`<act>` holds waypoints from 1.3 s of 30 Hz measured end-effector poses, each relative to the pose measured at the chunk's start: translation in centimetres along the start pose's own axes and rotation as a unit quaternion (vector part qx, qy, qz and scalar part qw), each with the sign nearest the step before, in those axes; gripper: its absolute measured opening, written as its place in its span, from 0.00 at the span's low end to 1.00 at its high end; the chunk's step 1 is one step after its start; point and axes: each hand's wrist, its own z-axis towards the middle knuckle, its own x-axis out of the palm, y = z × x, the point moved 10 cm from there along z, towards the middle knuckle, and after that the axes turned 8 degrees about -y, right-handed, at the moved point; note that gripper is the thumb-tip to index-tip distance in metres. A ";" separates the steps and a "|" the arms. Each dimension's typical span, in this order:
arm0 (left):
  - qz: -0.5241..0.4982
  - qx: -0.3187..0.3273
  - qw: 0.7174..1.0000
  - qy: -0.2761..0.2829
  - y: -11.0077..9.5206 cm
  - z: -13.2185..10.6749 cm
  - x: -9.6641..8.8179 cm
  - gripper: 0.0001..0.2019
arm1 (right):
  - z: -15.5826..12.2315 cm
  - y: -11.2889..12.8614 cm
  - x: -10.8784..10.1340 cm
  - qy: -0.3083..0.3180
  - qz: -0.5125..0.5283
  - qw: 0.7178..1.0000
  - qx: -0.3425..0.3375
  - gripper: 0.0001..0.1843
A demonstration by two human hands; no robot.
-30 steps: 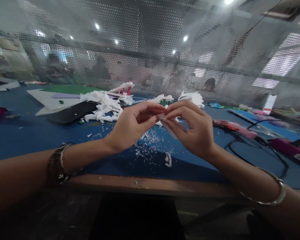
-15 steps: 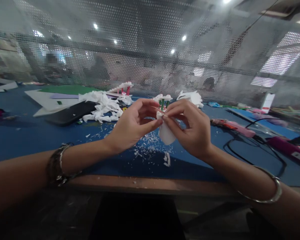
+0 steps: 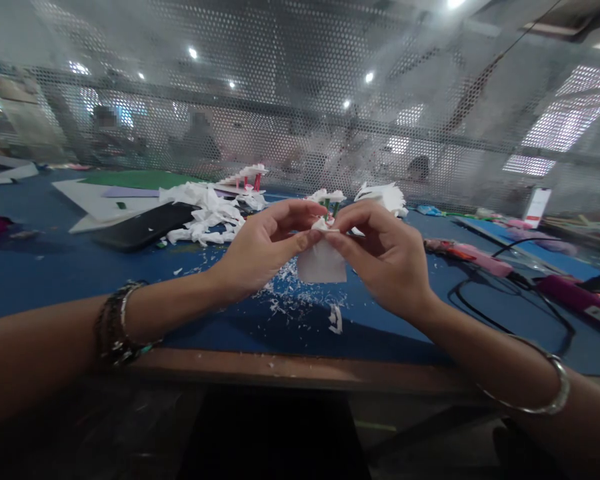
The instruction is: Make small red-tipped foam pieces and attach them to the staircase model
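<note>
My left hand [image 3: 263, 250] and my right hand [image 3: 385, 257] meet above the blue table [image 3: 55, 267], both pinching the top edge of a small white paper piece [image 3: 323, 263]. The paper hangs down flat between the fingertips, facing me. Thumbs and forefingers of both hands are closed on its upper edge. Each wrist wears bracelets. Below the hands lie white paper shavings [image 3: 300, 293] scattered on the table.
A heap of cut white paper [image 3: 207, 210] and a black phone [image 3: 143, 227] lie at the back left, with white and green sheets [image 3: 110, 190] behind. Small paper flowers on sticks [image 3: 327, 200] stand mid-back. Pink tools [image 3: 473, 257] and black cables [image 3: 510, 293] lie right. A perforated screen [image 3: 300, 100] rises behind.
The paper piece has turned from edge-on to hanging flat and facing me. Both hands stayed together at nearly the same spot, fingers shifting along its top edge.
</note>
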 end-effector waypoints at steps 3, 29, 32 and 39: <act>0.008 -0.004 1.000 -0.001 0.1 0.1 -0.2 0.10 | 0.0 -0.6 0.1 0.002 0.019 0.999 0.040 0.03; 0.077 0.080 0.994 0.008 -1.1 0.1 -0.1 0.06 | 0.2 -1.7 0.4 0.020 0.011 0.999 0.040 0.01; 0.078 0.093 0.993 0.005 -1.6 0.0 -0.2 0.08 | 0.2 -2.2 0.5 0.020 0.046 0.996 0.074 0.02; 0.076 0.076 0.994 0.009 -1.4 0.1 -0.5 0.13 | -0.1 -3.5 2.0 0.089 0.150 0.970 0.168 0.04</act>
